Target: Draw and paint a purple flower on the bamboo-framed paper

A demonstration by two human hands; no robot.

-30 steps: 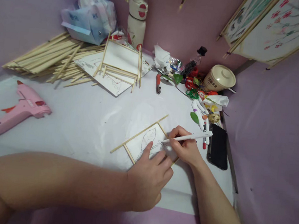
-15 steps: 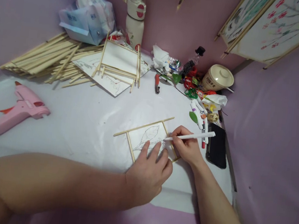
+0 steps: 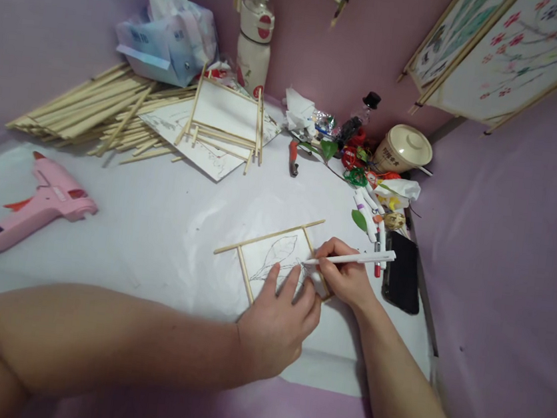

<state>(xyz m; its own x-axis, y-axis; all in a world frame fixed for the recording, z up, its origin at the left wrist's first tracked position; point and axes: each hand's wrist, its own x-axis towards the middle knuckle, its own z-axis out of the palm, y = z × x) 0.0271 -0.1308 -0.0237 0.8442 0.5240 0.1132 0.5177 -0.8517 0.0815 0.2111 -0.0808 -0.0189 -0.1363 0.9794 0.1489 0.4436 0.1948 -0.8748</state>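
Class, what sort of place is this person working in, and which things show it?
Probably a craft corner: a pink glue gun, a pile of wooden sticks and painted paper panels on the wall.

A small white paper panel (image 3: 272, 265), framed with thin bamboo sticks (image 3: 268, 237) that overshoot the corners, lies flat on the bench (image 3: 166, 223) before us, a leaf (image 3: 280, 248) outlined on it in black. Our slim white pen (image 3: 353, 259) slants low across its right edge, tip on the paper.

Head camera looks down, close over the table (image 3: 166, 223), edges seemingly warped.
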